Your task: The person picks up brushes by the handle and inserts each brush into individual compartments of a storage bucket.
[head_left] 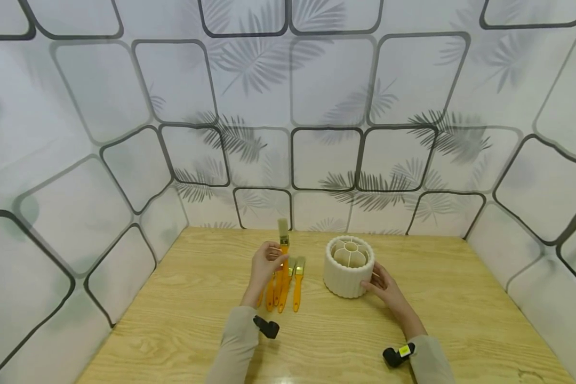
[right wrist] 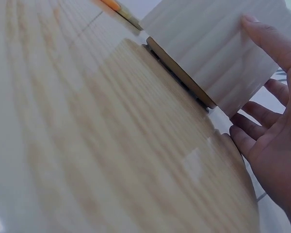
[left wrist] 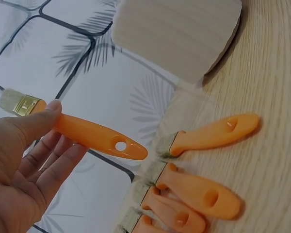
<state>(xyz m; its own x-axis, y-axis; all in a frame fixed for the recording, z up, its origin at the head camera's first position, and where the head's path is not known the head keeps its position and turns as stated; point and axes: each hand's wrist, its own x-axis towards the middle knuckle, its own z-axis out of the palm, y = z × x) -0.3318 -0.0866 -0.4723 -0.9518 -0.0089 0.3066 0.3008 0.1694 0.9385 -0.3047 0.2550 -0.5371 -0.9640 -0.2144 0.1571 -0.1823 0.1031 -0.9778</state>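
One held brush [left wrist: 85,133], one holder [head_left: 344,280].

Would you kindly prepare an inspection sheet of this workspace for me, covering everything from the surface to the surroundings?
Surface: light wood-grain tabletop.
Job's things: one orange-handled brush held bristles up; several loose brushes lying on the tabletop; white ribbed holder with petal-shaped compartments, no brush seen inside.
Clutter: nothing seen.
Grips: left grip pinches the raised brush; right grip holds the holder's side.
Cables: nothing seen.
Surroundings: pale backdrop with dark rounded outlines and leaf prints.
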